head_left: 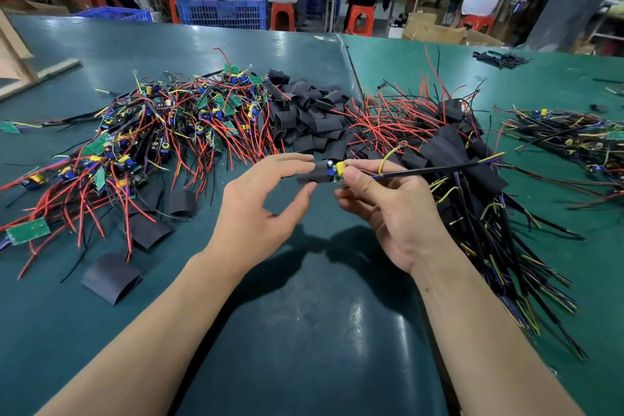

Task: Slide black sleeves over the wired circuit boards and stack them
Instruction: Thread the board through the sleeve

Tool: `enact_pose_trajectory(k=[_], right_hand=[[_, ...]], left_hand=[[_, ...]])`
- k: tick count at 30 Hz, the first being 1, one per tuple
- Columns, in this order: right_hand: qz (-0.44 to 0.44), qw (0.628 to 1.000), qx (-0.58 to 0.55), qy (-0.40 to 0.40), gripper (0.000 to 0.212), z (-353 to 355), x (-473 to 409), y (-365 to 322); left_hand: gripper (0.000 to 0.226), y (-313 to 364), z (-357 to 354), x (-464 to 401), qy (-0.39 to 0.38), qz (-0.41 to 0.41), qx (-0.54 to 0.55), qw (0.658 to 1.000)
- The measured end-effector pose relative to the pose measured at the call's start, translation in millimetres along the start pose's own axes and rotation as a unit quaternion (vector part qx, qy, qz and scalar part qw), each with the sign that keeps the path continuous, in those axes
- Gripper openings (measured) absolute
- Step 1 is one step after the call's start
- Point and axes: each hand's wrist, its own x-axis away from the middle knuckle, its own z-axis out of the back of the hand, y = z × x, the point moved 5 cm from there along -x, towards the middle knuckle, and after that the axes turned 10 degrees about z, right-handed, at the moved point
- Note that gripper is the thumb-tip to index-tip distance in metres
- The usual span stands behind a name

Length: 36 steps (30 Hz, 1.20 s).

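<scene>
The left hand (266, 203) pinches a flattened black tubular sleeve (315, 174) half over the small green wired circuit board (337, 172), which the right hand (388, 209) grips above the green surface (304, 331). Keep the board level and push steadily.

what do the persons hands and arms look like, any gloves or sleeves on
Both are bare. The left hand and right hand wear no gloves, and no rings show. Both forearms are uncovered right to the bottom edge of the picture, with no sleeve, watch or wristband in view.
</scene>
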Motion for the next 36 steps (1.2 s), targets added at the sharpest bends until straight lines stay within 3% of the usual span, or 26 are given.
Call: enact_pose_trajectory(k=[10, 16, 24, 30, 36], right_hand=[[-0.04, 0.997, 0.058, -0.003, 0.004, 7.9, 0.1, -1.1], [-0.015, 0.997, 0.068, -0.013, 0.016, 6.8, -0.2, -3.2], [-0.038, 0.998, 0.055, -0.012, 0.007, 5.6, 0.1, 2.4], [0.005, 0.994, 0.103, -0.04, 0.019, 3.9, -0.6, 0.7], [-0.047, 0.997, 0.056, -0.023, 0.012, 4.3, 0.4, 7.9]], left_hand=[[0.021, -0.4, 0.4, 1.7, -0.008, -0.014, 0.004, 1.0], [0.023, -3.2, -0.8, 1.8, -0.008, 0.002, -0.004, 1.0], [0.019, -1.4, 0.5, 2.1, 0.002, -0.027, -0.013, 1.0], [0.017, -1.6, -1.2, 2.7, -0.012, -0.002, -0.011, 1.0], [0.021, 1.5, -3.5, 3.2, -0.036, -0.014, -0.012, 0.999]])
